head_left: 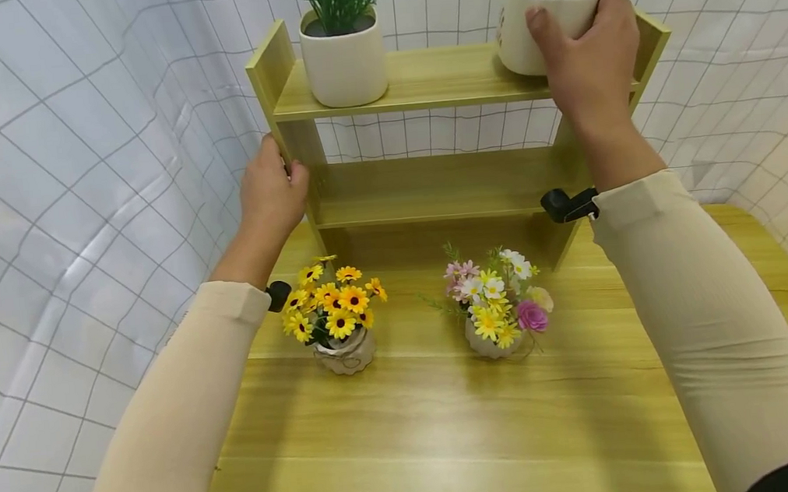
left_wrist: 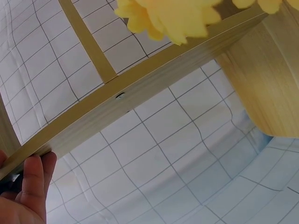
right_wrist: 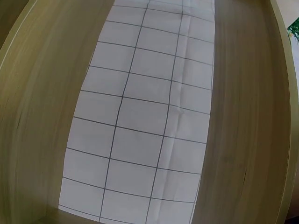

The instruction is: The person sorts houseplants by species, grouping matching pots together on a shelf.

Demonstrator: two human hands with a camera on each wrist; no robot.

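A wooden shelf rack [head_left: 445, 187] stands at the back of the table. My left hand [head_left: 269, 190] grips the edge of its left side panel [left_wrist: 93, 112]; in the left wrist view the fingers [left_wrist: 33, 179] press against the panel's face. At the top shelf's right end, my right hand [head_left: 592, 64] holds a white potted plant [head_left: 516, 32] by its pot, thumb in front. That pot leans slightly, its base close over the top board. A matching potted plant [head_left: 346, 66] stands upright on the left of the same board. In the right wrist view, shelf boards fill the sides and the hand is out of sight.
On the wooden table [head_left: 418, 439], a pot of yellow sunflowers [head_left: 343, 352] stands left, below my left forearm. A pot of mixed pink, white and yellow flowers [head_left: 492, 323] stands right of centre. White grid-patterned cloth [head_left: 65, 189] hangs behind and beside the table.
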